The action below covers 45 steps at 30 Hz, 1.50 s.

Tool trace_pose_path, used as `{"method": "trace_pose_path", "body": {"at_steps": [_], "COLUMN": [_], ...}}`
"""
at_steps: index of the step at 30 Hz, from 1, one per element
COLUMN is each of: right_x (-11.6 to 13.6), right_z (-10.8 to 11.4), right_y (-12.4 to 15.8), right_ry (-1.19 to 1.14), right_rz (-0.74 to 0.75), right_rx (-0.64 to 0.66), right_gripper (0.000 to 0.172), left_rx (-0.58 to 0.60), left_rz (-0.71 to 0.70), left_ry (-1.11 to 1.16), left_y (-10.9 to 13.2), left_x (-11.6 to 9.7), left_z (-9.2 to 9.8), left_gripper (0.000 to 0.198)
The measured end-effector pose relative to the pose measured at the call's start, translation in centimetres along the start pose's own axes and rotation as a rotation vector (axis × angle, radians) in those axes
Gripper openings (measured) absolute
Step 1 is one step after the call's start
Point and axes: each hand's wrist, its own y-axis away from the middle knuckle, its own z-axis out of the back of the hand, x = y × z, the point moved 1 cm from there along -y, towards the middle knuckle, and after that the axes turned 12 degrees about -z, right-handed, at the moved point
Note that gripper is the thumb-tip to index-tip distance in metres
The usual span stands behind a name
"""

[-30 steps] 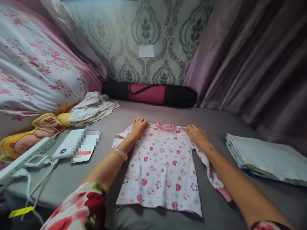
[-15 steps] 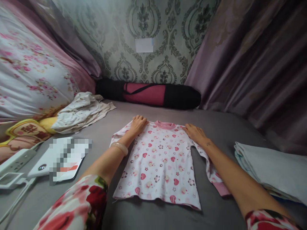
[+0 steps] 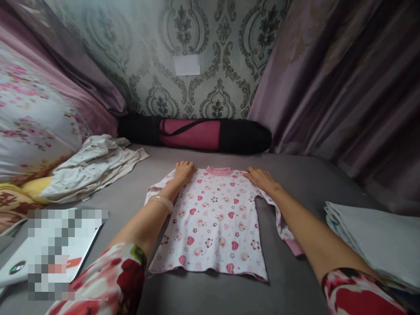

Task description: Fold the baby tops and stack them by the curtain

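A long-sleeved white cotton child's shirt with red hearts and dark flower prints (image 3: 216, 218) lies front up and spread on the smooth grey bed sheet (image 3: 193, 297), between the person's forearms, its ribbed pink collar (image 3: 219, 171) pointing away from them. Little has altered over the last second: the view has swung, so that the white power strip left of the shirt has slipped out of sight, while both hands have stayed at the shirt's shoulders. The left hand (image 3: 184, 172) rests knuckles up on the left shoulder, fingers close together and curled over the edge; the right hand (image 3: 260, 178) lies lower and flatter on the right shoulder, fingers nearly together. Whether either one pinches the fabric cannot be told, as the thumbs and undersides are hidden. This reads as a pause for holding the shoulders straight, with the body unfolded and the hem slightly wavy. Its right sleeve bends down under the right forearm, the pink cuff (image 3: 294, 248) showing past it; the left sleeve is partly covered. Right of the shirt, well apart, sits a folded pile of pale cloth (image 3: 377, 240).
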Motion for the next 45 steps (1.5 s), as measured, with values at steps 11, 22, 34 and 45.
{"method": "trace_pose_path", "body": {"at_steps": [11, 22, 34, 45], "right_x": [-6.8, -10.0, -10.0, -15.8], "right_z": [0.2, 0.8, 0.9, 7.5], "right_y": [3.1, 11.5, 12.6, 10.2], "right_ry": [-0.895, -0.876, -0.790, -0.674], "right_rz": [-0.397, -0.307, -0.126, -0.162], "right_rx": [0.534, 0.726, 0.816, 0.480], "right_gripper": [0.058, 0.049, 0.047, 0.036], "left_rx": [-0.016, -0.075, -0.167, -0.044], "left_rz": [-0.235, -0.553, -0.434, -0.422], "left_ry": [0.146, 0.552, 0.548, 0.433], "left_y": [0.2, -4.4, -3.5, -3.4], "left_x": [-6.1, -18.7, -21.3, -21.9], "left_z": [3.9, -0.4, -2.7, -2.1], "left_gripper": [0.029, 0.035, 0.042, 0.049]}}
